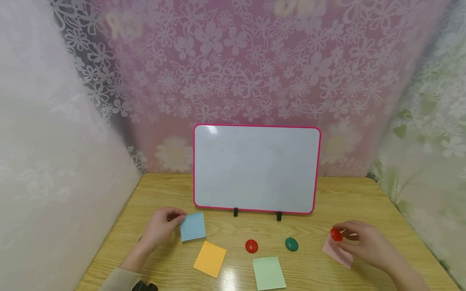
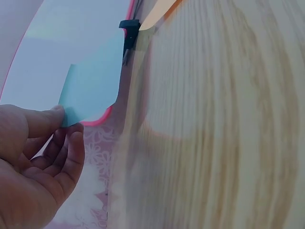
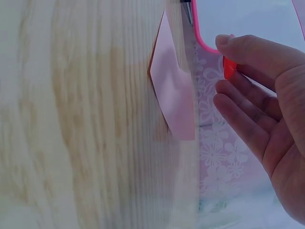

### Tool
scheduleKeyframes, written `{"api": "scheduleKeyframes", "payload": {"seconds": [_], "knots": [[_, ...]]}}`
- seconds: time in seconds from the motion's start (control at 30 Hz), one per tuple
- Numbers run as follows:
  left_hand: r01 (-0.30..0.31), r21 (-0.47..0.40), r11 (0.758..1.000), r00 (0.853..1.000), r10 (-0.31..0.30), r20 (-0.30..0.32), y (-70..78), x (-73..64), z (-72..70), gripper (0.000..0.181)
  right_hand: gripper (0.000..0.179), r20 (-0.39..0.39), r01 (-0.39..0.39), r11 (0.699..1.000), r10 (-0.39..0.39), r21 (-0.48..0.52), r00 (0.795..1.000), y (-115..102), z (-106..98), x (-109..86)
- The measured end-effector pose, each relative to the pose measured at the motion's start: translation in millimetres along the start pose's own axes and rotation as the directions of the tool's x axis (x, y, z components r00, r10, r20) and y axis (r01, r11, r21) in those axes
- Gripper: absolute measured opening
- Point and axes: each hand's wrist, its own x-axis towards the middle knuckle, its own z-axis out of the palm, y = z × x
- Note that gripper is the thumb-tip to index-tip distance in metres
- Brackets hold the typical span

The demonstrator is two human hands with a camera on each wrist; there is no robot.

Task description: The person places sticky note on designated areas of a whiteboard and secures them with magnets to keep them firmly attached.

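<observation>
My left hand (image 1: 162, 227) pinches the upper left corner of a blue sticky note (image 1: 193, 227) between thumb and fingers. In the left wrist view the blue note (image 2: 95, 83) stands out from the fingertips, overlapping the whiteboard. On the right side of the table, my right hand (image 1: 367, 242) holds a round red magnet (image 1: 336, 235) between thumb and fingers. Below that magnet lies a pink sticky note (image 1: 338, 254), partly covered by the hand in the head view. The right wrist view shows the pink note (image 3: 174, 90) on the wood, apart from the fingertips.
A pink-framed whiteboard (image 1: 256, 169) stands at the back on black feet (image 1: 279, 216). In front lie another red magnet (image 1: 251, 246), a green magnet (image 1: 291, 244), an orange note (image 1: 210, 259) and a pale green note (image 1: 269, 273). A dark object peeks out beside the left wrist.
</observation>
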Motion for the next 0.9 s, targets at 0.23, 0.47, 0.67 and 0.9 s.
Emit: {"api": "scheduleKeyframes", "payload": {"seconds": [0.23, 0.47, 0.67, 0.9], "knots": [[0.008, -0.011, 1.000, 1.000, -0.008, -0.006, 2.2, -0.2, 5.5, 0.010, 0.041, 0.019, -0.006, 0.999, 0.005, 0.051, 1.000, -8, 7, 6.2], [-0.002, -0.051, 0.999, 1.000, 0.001, -0.018, 6.1, 2.0, 11.2, 0.010, 0.038, 0.035, -0.012, 0.998, 0.009, 0.068, 0.999, -14, 11, 14.4], [-0.020, -0.073, 0.997, 1.000, 0.018, -0.022, 12.8, 1.0, 15.1, 0.010, 0.038, -0.003, 0.094, 0.993, -0.094, 0.073, 0.996, -19, 18, 22.0], [-0.034, -0.091, 0.995, 0.999, 0.034, -0.001, 15.9, 0.5, 20.3, 0.010, 0.038, 0.016, 0.133, 0.983, -0.136, 0.124, 0.991, -26, 27, 29.2]]}}
